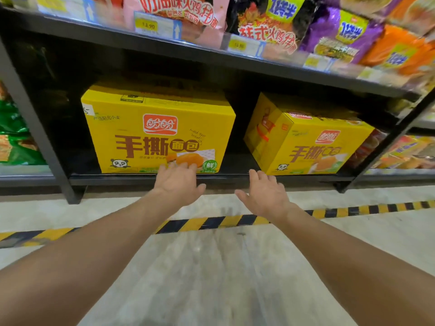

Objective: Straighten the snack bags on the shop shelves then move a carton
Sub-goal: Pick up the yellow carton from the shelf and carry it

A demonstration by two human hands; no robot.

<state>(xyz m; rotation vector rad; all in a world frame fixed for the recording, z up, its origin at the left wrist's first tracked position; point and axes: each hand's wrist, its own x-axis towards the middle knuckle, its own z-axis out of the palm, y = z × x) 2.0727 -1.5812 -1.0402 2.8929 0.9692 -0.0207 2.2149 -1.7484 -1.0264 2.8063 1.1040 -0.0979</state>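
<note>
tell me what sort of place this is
Most likely a grocery shop aisle: black metal shelves with yellow paper price tags on the front edge, bright plastic snack bags stacked above, and yellow cardboard cartons on the bottom shelf.

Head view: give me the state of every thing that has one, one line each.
left carton: closed, square to the bottom shelf's front.
right carton: closed, turned at an angle.
left hand: open, fingertips at the left carton's lower front.
right hand: open, holding nothing.
snack bags: crowded on the upper shelf, some overhanging its edge.
</note>
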